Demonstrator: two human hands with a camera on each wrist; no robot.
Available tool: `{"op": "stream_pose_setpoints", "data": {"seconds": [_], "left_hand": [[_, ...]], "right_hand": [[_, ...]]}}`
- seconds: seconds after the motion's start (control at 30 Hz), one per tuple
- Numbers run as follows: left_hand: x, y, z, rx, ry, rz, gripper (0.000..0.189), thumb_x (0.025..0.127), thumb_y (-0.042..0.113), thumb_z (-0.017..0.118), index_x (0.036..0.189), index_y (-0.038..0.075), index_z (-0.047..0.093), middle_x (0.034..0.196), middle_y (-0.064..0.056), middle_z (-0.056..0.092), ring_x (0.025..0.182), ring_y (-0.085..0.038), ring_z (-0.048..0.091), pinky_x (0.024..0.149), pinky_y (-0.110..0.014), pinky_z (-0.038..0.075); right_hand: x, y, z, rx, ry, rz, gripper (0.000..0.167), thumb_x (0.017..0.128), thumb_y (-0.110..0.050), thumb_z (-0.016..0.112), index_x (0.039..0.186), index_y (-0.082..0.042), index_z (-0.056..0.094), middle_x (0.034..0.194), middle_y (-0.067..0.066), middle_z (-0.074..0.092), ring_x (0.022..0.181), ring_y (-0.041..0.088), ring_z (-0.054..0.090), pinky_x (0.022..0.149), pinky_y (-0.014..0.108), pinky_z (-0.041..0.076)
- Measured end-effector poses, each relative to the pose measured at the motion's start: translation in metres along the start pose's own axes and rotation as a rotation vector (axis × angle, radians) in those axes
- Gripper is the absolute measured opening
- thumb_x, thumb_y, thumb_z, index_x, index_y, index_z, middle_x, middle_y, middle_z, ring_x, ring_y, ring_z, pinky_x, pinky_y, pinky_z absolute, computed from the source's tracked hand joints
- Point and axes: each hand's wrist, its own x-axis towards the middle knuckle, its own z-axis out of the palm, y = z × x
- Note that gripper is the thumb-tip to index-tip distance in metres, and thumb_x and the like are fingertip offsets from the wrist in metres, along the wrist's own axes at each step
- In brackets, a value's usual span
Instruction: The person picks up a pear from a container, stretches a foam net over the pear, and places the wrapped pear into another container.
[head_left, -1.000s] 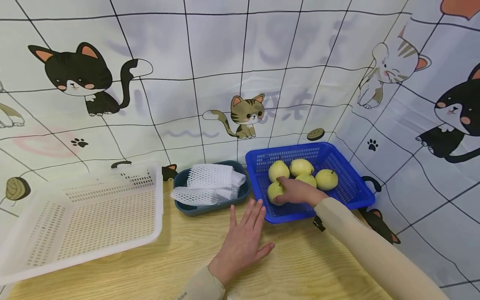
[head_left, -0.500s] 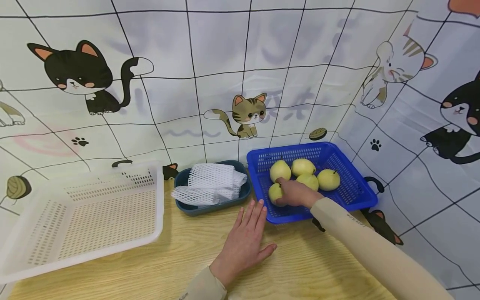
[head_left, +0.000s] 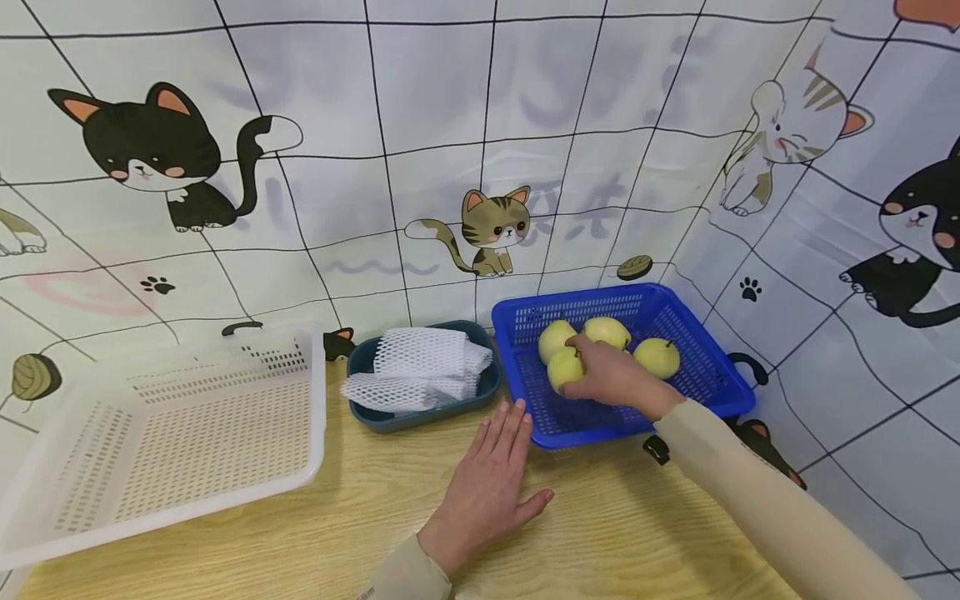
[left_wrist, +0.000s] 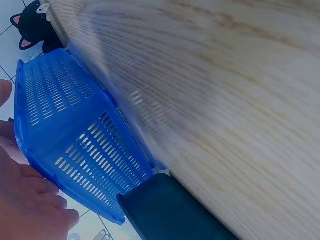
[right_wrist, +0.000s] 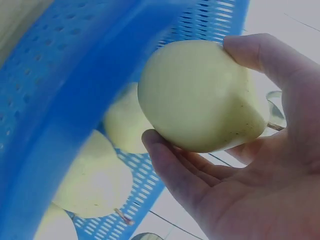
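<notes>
My right hand [head_left: 617,377] grips a pale yellow-green pear [head_left: 564,369] over the left part of the blue basket [head_left: 585,437]. In the right wrist view, the thumb and fingers hold that pear [right_wrist: 195,95] from opposite sides, its stem toward the palm. Other pears [head_left: 657,359] lie in the basket; one [head_left: 557,340] is just behind the held pear, and part of the group is hidden by my right hand. My left hand [head_left: 483,492] lies flat with straight fingers, fingertips at the basket's near-left corner. The left wrist view shows these fingers [left_wrist: 42,192] alongside the basket wall.
Left of the blue basket stands a dark teal tray [head_left: 390,423] with white foam net sleeves [head_left: 423,362] in it. A large white basket [head_left: 217,417] stands farther left. A patterned cloth wall [head_left: 337,200] closes off the back and right of the wooden table [head_left: 360,517].
My right hand has raised the pear from the basket's lower left, moving it up and slightly right. The left hand has stayed in place.
</notes>
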Motion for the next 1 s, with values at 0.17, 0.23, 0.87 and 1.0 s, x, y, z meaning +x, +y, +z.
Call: {"op": "stream_pose_setpoints", "data": {"seconds": [0.17, 0.23, 0.87, 1.0], "left_hand": [[-0.001, -0.001, -0.001, 0.002, -0.011, -0.006, 0.098, 0.093, 0.071, 0.058, 0.158, 0.000, 0.037, 0.167, -0.019, 0.029, 0.154, -0.034, 0.028, 0.122, -0.046, 0.028], [-0.001, -0.002, -0.001, 0.001, -0.011, -0.009, 0.098, 0.093, 0.071, 0.058, 0.158, 0.000, 0.037, 0.166, -0.019, 0.029, 0.154, -0.034, 0.027, 0.122, -0.046, 0.028], [-0.005, -0.016, -0.013, -0.193, -0.051, -0.103, 0.088, 0.099, 0.063, 0.057, 0.162, 0.008, 0.030, 0.171, -0.014, 0.018, 0.157, -0.035, 0.016, 0.121, -0.059, 0.024], [-0.013, -0.029, -0.023, -0.285, -0.010, -0.149, 0.080, 0.102, 0.055, 0.056, 0.162, 0.008, 0.031, 0.170, -0.014, 0.021, 0.156, -0.037, 0.017, 0.121, -0.060, 0.025]], "right_hand": [[-0.012, -0.003, -0.006, 0.071, 0.070, -0.020, 0.084, 0.086, -0.031, 0.078, 0.149, 0.010, 0.040, 0.101, 0.011, 0.066, 0.080, 0.023, 0.060, 0.068, 0.038, 0.051], [-0.016, -0.003, -0.007, 0.099, 0.099, -0.024, 0.084, 0.087, -0.031, 0.078, 0.149, 0.009, 0.040, 0.103, 0.013, 0.066, 0.080, 0.023, 0.060, 0.068, 0.038, 0.051], [-0.047, -0.010, 0.017, 0.196, 0.342, -0.095, 0.080, 0.087, -0.033, 0.081, 0.151, -0.004, 0.044, 0.123, 0.016, 0.062, 0.094, 0.026, 0.063, 0.076, 0.041, 0.054], [-0.055, -0.017, 0.025, 0.263, 0.357, -0.122, 0.075, 0.086, -0.029, 0.082, 0.150, -0.010, 0.047, 0.126, 0.015, 0.061, 0.097, 0.024, 0.065, 0.077, 0.042, 0.056]]}}
